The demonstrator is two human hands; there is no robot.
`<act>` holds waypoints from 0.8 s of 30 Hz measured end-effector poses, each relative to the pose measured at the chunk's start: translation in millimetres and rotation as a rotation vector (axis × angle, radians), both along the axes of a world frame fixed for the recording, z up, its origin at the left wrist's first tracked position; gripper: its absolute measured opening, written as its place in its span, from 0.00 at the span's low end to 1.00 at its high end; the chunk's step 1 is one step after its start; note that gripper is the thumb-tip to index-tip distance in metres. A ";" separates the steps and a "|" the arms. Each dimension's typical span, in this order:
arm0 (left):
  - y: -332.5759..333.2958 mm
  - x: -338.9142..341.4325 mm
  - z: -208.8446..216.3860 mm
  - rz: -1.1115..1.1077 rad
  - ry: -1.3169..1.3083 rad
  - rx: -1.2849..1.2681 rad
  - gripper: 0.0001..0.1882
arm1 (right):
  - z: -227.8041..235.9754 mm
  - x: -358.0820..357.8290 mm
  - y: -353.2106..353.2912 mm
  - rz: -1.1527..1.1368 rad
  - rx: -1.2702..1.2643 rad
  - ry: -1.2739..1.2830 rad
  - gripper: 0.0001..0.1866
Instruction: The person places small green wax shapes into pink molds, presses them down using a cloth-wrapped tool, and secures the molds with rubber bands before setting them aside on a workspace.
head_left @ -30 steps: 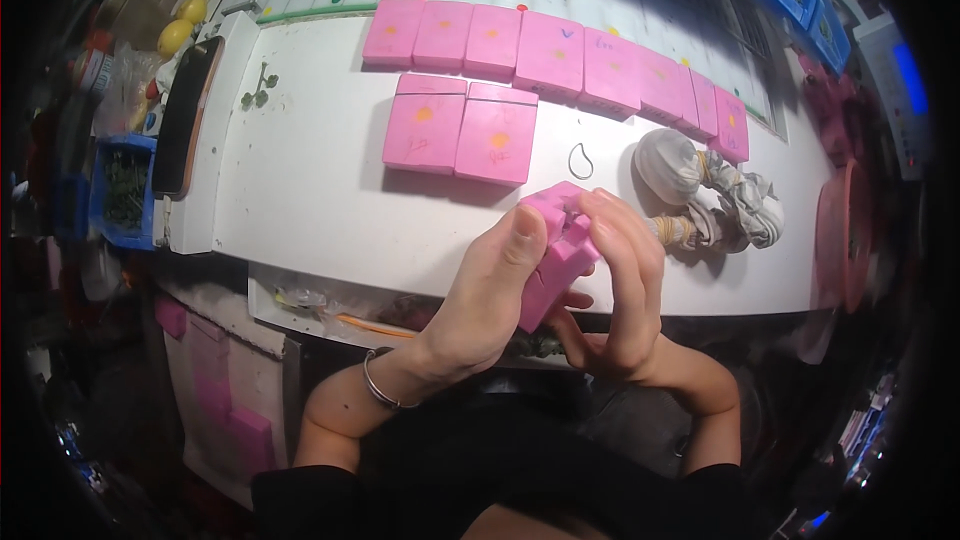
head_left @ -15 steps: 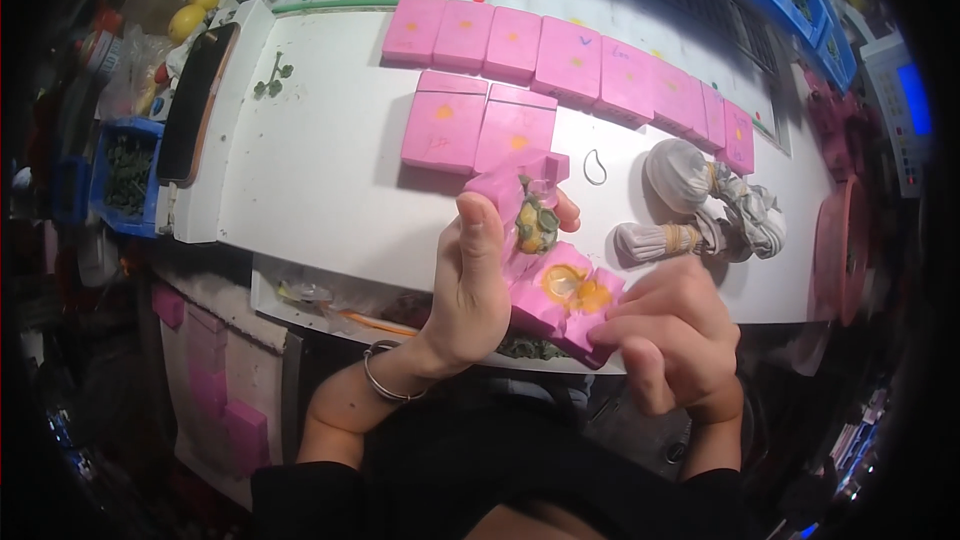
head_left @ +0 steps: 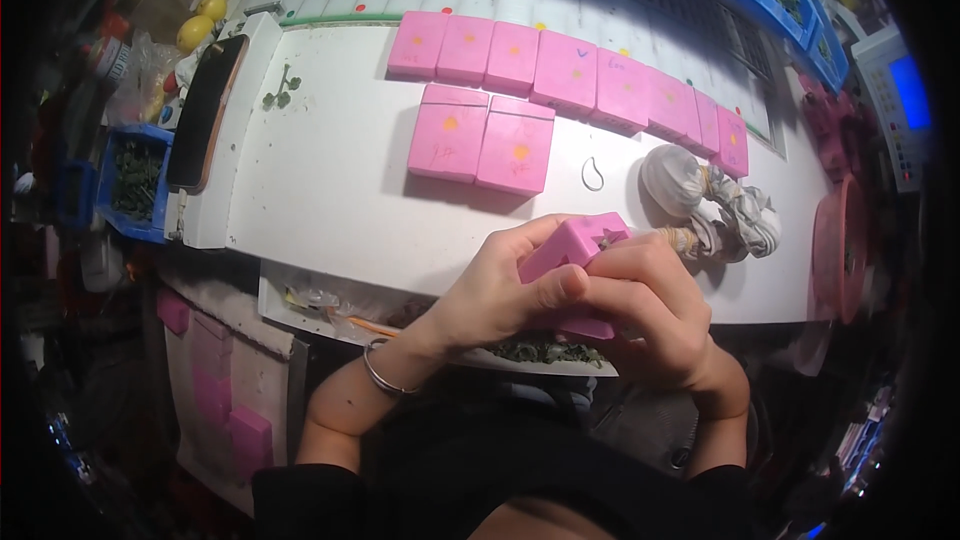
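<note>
Over the front edge of the white table, a split pink rubber mold (head_left: 562,244) is in both hands. My left hand (head_left: 495,285) closes round it from the left, its thumb laid across the near side. From the right, my right hand (head_left: 655,300) wraps the mold with bent fingers at its jagged opening. The hands cover most of the mold, so its inside, with the green piece and yellow lining seen earlier, is hidden. Two white cloth bundles (head_left: 672,180) tied with rubber bands lie just beyond my right hand.
Pink mold blocks (head_left: 566,75) stand in a row at the back, two more (head_left: 515,148) before them. A loose rubber band (head_left: 593,174) and green branched pieces (head_left: 284,88) lie on the table (head_left: 330,180). A phone (head_left: 207,115) and blue tray (head_left: 135,180) are left; a blue-screened device (head_left: 908,92) is right.
My right hand has moved left and up, letting the pulled-open flap come together. The mold has turned and its yellow-lined inside is out of sight. Both hands now meet around it.
</note>
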State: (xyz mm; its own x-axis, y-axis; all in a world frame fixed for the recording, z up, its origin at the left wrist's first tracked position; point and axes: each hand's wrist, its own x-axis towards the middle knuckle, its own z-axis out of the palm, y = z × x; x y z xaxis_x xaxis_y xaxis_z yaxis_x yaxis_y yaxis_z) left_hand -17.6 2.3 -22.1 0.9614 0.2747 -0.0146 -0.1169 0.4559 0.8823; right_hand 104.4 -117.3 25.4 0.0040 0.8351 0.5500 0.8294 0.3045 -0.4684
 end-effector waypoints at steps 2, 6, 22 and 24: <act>4.8 -1.7 -0.8 -0.204 0.077 -0.186 0.36 | 2.1 -2.7 -0.1 0.016 0.003 0.034 0.16; -12.3 7.4 -6.2 0.053 0.225 -0.392 0.38 | -13.5 -28.6 -10.2 -0.080 0.143 -0.208 0.13; -12.2 -1.1 13.8 0.073 0.063 -0.059 0.45 | -8.0 1.6 11.0 -0.264 -0.210 0.559 0.14; -10.6 -5.2 21.6 0.073 -0.006 0.061 0.56 | -9.8 7.1 17.5 -0.141 -0.224 0.723 0.17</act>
State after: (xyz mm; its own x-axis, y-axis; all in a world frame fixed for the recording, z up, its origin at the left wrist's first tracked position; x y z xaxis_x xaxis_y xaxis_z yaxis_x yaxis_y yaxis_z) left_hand -22.8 -8.3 -0.5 0.9387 0.3445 0.0100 -0.1534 0.3917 0.9072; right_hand 111.5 -99.8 15.6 0.4126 0.8913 0.1880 0.3175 0.0527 -0.9468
